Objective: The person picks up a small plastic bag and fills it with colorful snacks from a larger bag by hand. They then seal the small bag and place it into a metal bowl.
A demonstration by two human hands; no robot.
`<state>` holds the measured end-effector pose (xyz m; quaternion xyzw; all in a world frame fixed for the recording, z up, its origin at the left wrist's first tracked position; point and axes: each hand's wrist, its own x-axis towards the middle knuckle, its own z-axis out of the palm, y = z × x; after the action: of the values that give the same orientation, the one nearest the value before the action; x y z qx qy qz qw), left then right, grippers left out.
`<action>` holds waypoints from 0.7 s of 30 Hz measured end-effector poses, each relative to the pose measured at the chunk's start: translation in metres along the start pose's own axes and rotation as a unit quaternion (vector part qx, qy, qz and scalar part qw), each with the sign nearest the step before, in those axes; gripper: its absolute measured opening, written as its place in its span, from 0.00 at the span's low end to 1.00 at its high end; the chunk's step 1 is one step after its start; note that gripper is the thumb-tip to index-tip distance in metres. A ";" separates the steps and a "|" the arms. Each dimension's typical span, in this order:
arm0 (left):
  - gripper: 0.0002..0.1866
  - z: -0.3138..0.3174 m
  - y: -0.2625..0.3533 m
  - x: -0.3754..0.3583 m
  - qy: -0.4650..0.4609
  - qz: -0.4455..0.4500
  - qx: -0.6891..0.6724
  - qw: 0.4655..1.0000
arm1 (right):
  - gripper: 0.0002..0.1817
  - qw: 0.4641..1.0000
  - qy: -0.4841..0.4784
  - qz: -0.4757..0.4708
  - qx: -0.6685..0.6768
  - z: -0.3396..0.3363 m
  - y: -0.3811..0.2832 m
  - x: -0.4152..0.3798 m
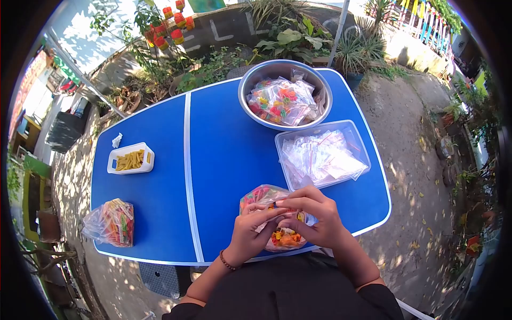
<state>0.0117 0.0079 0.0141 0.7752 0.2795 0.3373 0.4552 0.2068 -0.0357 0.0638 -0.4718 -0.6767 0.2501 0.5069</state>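
Note:
My left hand [250, 232] and my right hand [314, 216] meet at the near edge of the blue table, fingertips pinched close together. Whatever lies between the fingers is too small to make out. Under and around them are clear plastic bags of colourful pieces, one bag [261, 193] just beyond the fingers and orange and yellow pieces [285, 238] below them. Beyond my right hand stands a clear plastic box [365, 154] full of small clear zip bags [322, 154]. A steel bowl [244, 101] behind it holds filled packets [277, 101] with colourful contents.
On the table's left part, a white container [128, 169] holds yellowish sticks, with a crumpled white scrap [117, 141] behind it. A clear bag of coloured sticks [114, 224] lies at the near left corner. Plants and a low wall border the table's far side.

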 end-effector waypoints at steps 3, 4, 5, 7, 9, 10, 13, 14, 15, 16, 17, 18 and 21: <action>0.12 0.001 0.005 -0.006 0.078 -0.084 -0.238 0.964 | 0.10 0.995 -0.001 0.096 -0.040 -0.003 0.007 -0.009; 0.12 -0.001 0.001 -0.009 0.094 -0.082 -0.284 0.951 | 0.09 0.991 -0.033 0.105 -0.079 -0.002 0.015 -0.015; 0.11 -0.001 -0.002 -0.012 0.110 -0.079 -0.329 0.934 | 0.08 0.984 -0.065 0.114 -0.119 0.000 0.023 -0.020; 0.10 0.000 0.003 -0.013 0.128 -0.123 -0.354 0.918 | 0.09 0.953 -0.152 0.154 -0.213 0.006 0.027 -0.027; 0.11 0.002 0.002 -0.013 0.132 -0.146 -0.355 0.914 | 0.10 0.911 -0.226 0.207 -0.276 0.014 0.024 -0.029; 0.11 0.002 0.002 -0.014 0.134 -0.149 -0.345 0.917 | 0.11 0.921 -0.208 0.194 -0.266 0.017 0.030 -0.033; 0.11 0.000 0.003 -0.016 0.138 -0.162 -0.323 0.922 | 0.11 0.947 -0.165 0.150 -0.232 0.013 0.037 -0.034; 0.11 -0.001 0.004 -0.016 0.140 -0.166 -0.320 0.922 | 0.11 0.956 -0.151 0.158 -0.196 0.010 0.038 -0.034; 0.11 -0.002 0.004 -0.017 0.141 -0.170 -0.317 0.922 | 0.11 0.963 -0.137 0.165 -0.160 0.006 0.038 -0.032; 0.11 -0.002 0.003 -0.018 0.144 -0.171 -0.311 0.924 | 0.11 0.969 -0.124 0.171 -0.124 0.004 0.037 -0.031; 0.11 -0.002 0.001 -0.019 0.146 -0.173 -0.305 0.925 | 0.12 0.967 -0.116 0.206 -0.092 0.003 0.037 -0.029; 0.11 -0.001 -0.001 -0.020 0.148 -0.174 -0.299 0.926 | 0.12 0.963 -0.108 0.241 -0.061 0.002 0.036 -0.027; 0.11 0.001 -0.002 -0.018 0.161 -0.172 -0.304 0.923 | 0.11 0.952 -0.104 0.285 -0.038 0.009 0.045 -0.032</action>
<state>0.0013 -0.0049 0.0075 0.4748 0.3626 0.4429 0.6686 0.2171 -0.0441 0.0095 -0.6355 -0.5719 0.4057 0.3232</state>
